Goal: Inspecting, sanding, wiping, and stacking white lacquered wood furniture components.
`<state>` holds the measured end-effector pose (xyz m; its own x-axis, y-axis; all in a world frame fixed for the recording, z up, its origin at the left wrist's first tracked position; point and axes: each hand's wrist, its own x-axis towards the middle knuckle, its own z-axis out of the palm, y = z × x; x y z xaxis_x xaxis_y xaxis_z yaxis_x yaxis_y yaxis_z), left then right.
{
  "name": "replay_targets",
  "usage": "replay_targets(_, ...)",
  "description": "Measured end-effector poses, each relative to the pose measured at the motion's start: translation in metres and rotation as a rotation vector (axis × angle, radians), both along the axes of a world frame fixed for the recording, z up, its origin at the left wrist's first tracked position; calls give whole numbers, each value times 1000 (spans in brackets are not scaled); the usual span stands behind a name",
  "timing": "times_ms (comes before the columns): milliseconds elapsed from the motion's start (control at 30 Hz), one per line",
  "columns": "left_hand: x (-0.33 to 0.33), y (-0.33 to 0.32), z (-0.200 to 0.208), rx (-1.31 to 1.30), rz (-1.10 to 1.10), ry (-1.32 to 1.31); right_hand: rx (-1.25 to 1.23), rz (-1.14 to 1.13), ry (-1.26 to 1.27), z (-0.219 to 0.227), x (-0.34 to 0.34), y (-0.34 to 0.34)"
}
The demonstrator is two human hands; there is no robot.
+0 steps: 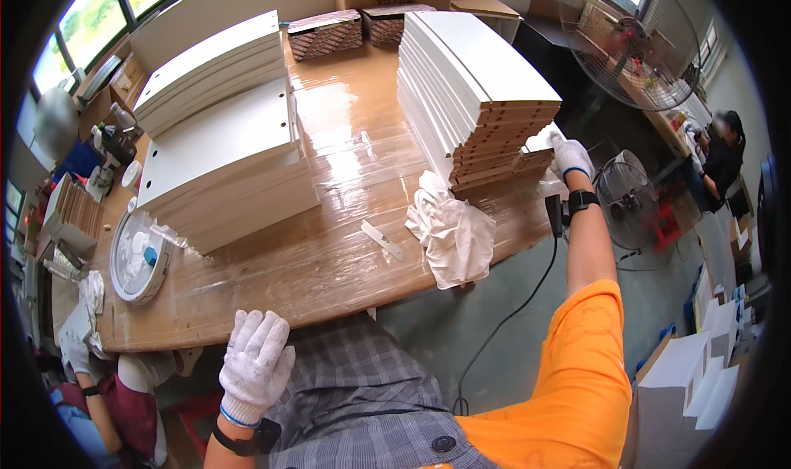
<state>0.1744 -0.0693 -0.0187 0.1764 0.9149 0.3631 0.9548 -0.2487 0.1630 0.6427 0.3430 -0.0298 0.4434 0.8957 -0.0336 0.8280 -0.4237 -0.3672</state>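
Observation:
My right hand (571, 156), in a white knit glove, reaches to the right side of a tall stack of white boards (486, 53). Its thumb lies on the end of a low white board (541, 137) there; the fingers beneath are partly hidden, but the hand looks closed on that board. Brown slots and holes show along the stack's near edges. In front of my body, my gloved left hand (255, 364) is raised off the table's front edge, fingers extended, holding nothing. A crumpled white cloth (451, 234) and a pale utility knife (383, 240) lie between the hands.
More white boards (218, 144) are piled on the left of the film-covered wooden table (346, 152). A round white tub (140, 255) stands at its left edge. Fans (630, 45) are on the right. A black cable (515, 325) hangs from my right wrist. Two other people work nearby.

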Motion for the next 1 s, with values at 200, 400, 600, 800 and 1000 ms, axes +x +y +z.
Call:
replay_targets(200, -38, -7, 4, 251, 141, 14, 352, -59, -139, 47, -29, -53)
replay_targets(400, -108, 18, 36, 569, 425, -218, 1094, 272, 432, 71, -55, -119)
replay_targets(600, -203, 72, 18, 579, 689, 66, 670, 1137, 377, 77, -258, -174)
replay_targets(800, -178, 123, 41, 164, 726, -454, 395, 960, 383, 23, -335, -84)
replay_targets(1000, -170, 97, 52, 128, 914, -491, 135, 786, 609, 36, -368, -110)
